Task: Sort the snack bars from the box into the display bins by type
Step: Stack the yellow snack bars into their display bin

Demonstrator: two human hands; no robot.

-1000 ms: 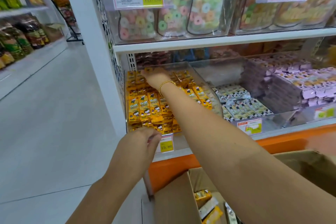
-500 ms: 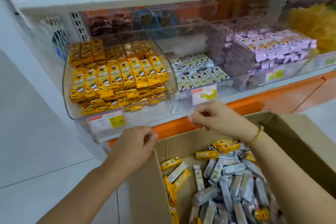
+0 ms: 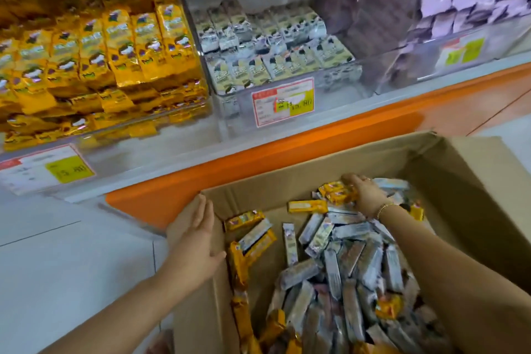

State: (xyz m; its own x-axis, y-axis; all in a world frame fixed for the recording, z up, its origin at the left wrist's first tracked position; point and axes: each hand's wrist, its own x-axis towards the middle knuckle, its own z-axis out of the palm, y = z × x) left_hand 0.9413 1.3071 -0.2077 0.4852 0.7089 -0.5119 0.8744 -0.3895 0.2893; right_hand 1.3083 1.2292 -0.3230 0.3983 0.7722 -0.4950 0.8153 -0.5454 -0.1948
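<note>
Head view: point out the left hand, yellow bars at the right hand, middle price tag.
left hand (image 3: 195, 238), head view, back of hand.
yellow bars (image 3: 333, 194), head view, wrapper face.
middle price tag (image 3: 283, 100), head view, label centre.

An open brown cardboard box (image 3: 474, 181) sits at 5 o'clock, before an orange shelf ledge (image 3: 287, 146). Behind the ledge three clear plastic bins (image 3: 218, 112) stand in a row — yellow-wrapped bars (image 3: 115, 46) at 10 o'clock, pale-wrapped bars (image 3: 273, 52) at 12, lilac packets (image 3: 474, 0) at 2. In the box a heap of silver-wrapped bars (image 3: 353, 267) fills the middle; loose yellow bars (image 3: 250, 238) lie along its 9 o'clock wall. The left hand (image 3: 195, 241) rests flat on that wall's flap; the right hand (image 3: 365, 195) curls over a yellow cluster (image 3: 336, 194) at the box's 12 o'clock.
</note>
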